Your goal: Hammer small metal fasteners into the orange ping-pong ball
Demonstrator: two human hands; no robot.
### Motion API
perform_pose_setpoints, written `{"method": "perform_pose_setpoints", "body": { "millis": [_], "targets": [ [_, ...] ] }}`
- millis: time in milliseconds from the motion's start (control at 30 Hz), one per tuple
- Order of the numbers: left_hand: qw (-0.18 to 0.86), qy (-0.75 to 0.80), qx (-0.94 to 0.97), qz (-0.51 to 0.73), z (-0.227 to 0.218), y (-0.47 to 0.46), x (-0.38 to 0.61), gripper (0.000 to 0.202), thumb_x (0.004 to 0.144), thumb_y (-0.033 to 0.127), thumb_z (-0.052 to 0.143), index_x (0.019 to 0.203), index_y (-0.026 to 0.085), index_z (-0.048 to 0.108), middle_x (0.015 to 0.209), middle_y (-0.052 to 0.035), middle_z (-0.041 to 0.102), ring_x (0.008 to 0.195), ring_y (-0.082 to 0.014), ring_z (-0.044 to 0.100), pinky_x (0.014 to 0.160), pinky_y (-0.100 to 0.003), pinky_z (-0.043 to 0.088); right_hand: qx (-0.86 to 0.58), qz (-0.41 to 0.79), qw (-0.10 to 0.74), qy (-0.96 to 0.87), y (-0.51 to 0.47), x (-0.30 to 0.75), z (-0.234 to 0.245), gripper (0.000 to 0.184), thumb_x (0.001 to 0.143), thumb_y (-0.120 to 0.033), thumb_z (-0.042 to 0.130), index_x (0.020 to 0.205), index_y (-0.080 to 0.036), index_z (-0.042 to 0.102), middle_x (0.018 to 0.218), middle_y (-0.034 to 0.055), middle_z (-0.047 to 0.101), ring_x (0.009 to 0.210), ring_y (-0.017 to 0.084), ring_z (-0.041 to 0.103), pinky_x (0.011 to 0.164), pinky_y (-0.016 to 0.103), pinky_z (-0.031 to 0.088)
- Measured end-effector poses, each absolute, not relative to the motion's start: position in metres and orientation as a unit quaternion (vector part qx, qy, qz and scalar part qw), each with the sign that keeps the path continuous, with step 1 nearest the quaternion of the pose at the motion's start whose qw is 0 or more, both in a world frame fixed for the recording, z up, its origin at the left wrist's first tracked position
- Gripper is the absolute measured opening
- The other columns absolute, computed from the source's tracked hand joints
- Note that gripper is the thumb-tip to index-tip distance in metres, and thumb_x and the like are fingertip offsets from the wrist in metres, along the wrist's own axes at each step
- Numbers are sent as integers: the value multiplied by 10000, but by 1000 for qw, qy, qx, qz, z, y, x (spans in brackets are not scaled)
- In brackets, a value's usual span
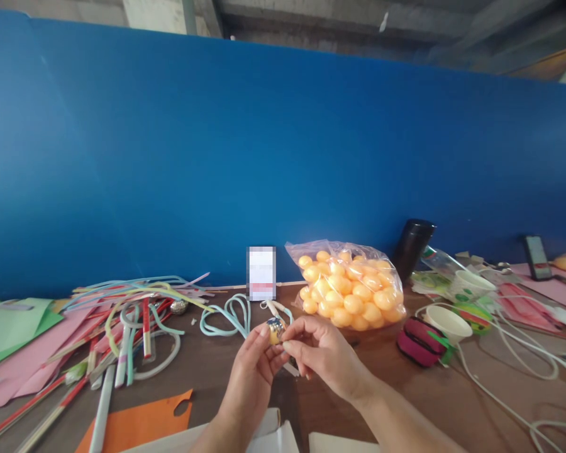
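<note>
A small shiny ball [276, 329], silvery on top and yellowish below, sits low in the middle of the head view. My left hand [255, 363] pinches it between thumb and fingers. From the right, my right hand [321, 352] has its thumb and forefinger closed at the ball's edge; its fingertips partly cover what they touch. Just behind the hands lies a coiled light-blue cord [226, 316]. Close by on the right rests a clear plastic bag of orange balls [351, 292].
Foam sticks and straws [132, 308] heap up on the left beside pink paper [42, 352]. An orange sheet [146, 420] lies at front left. Rightward are a magenta pouch [421, 343], a paper cup [448, 323], a black bottle [414, 248] and white cables [481, 385]. A blue partition [283, 151] rises behind.
</note>
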State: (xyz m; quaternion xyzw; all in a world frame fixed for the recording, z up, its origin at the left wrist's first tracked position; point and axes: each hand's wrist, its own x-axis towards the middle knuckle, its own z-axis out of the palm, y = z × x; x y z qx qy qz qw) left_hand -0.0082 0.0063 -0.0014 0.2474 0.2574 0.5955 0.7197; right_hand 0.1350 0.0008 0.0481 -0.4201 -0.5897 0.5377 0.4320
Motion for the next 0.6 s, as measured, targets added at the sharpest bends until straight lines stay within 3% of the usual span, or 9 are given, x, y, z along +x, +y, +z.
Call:
{"method": "perform_pose_setpoints", "body": {
  "millis": [100, 600],
  "targets": [
    [709, 270, 249, 601, 0, 6, -7, 155, 812, 292, 678, 889, 159, 656, 822, -38, 680, 713, -135, 634, 670, -262, 535, -422, 549, 437, -574, 2, 134, 46, 143, 810, -299, 685, 817, -164, 638, 460, -89, 528, 397, 66, 472, 414, 178, 392],
    [694, 282, 266, 607, 6, 1, -6, 184, 802, 283, 688, 931, 156, 656, 876, -50, 672, 787, -143, 636, 771, -274, 527, -444, 580, 458, -506, 4, 130, 39, 185, 749, -320, 723, 793, -156, 648, 545, -62, 614, 344, 39, 447, 349, 156, 295]
  ]
}}
